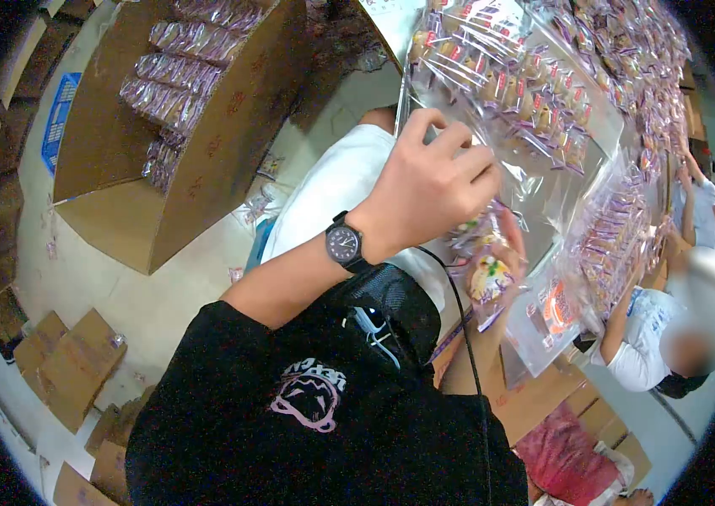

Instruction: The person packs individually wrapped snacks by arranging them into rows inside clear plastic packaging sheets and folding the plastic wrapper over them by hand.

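My left hand (450, 173), with a black watch (343, 243) on its wrist, is raised beside a large clear plastic bag (534, 181). Its fingers are curled and their tips hidden, so what they grip cannot be made out. Lower and partly behind it, my right hand (511, 253) is closed around small wrapped pastries (490, 280) in clear and purple film. Rows of similar wrapped pastries (534, 97) lie under clear film on the table above my hands. A flat clear bag with orange-red print (556, 305) lies just right of my right hand.
A tall open cardboard box (223, 143) at the left holds stacked rows of wrapped pastries. Behind it stands a blue crate (60, 122). Flattened cardboard (79, 367) lies on the floor. Across the table at the right sits a co-worker in a white shirt (640, 325). A black cable (471, 363) hangs before me.
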Demonstrator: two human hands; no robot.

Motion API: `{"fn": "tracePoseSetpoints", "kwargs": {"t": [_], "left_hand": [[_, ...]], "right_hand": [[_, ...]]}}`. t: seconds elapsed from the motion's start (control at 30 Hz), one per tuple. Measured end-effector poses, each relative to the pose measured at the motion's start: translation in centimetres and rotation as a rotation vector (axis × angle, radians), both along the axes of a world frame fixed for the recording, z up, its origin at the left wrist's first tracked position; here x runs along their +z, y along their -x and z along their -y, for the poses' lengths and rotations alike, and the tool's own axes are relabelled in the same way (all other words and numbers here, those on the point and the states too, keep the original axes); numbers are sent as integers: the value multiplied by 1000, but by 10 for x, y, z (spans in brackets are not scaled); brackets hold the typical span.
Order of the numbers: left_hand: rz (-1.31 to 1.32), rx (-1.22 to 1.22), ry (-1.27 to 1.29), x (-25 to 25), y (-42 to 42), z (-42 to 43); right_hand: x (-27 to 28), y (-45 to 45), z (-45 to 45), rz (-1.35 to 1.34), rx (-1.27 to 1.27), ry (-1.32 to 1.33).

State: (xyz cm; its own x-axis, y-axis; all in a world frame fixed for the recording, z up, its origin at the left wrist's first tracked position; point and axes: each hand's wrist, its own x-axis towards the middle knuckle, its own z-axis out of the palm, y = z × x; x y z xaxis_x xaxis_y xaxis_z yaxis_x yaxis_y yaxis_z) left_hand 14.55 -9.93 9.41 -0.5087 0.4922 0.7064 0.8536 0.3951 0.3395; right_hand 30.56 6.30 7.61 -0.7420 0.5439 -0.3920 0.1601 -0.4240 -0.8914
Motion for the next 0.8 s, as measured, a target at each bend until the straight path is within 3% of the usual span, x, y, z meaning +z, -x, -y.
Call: {"fn": "tracePoseSetpoints", "kwargs": {"t": [0.07, 0.2, 0.33, 0.43, 0.53, 0.6, 0.63, 0.77, 0.8], "left_hand": [[20, -8, -29, 4, 0, -3], [-9, -1, -45, 9, -3, -2], [-6, 8, -44, 7, -4, -3], [20, 10, -92, 9, -6, -9], [56, -17, -104, 17, -6, -10], [56, -39, -136, 13, -11, -12], [109, -77, -148, 12, -14, -8], [324, -96, -294, -13, -31, 11], [372, -78, -333, -22, -35, 17]], "right_hand": [[-8, 6, 13, 85, 41, -69], [-10, 26, 4, -27, 221, -854], [6, 50, -11, -39, 115, -710], [-4, 65, -6, 1, -118, -556], [-17, 83, -11, -81, -284, -724], [-21, 91, -11, -141, -403, -689], [-24, 90, -23, -31, -383, -1025], [-28, 87, -46, 178, -116, -1385], [-20, 87, -36, 143, -118, -1223]]}}
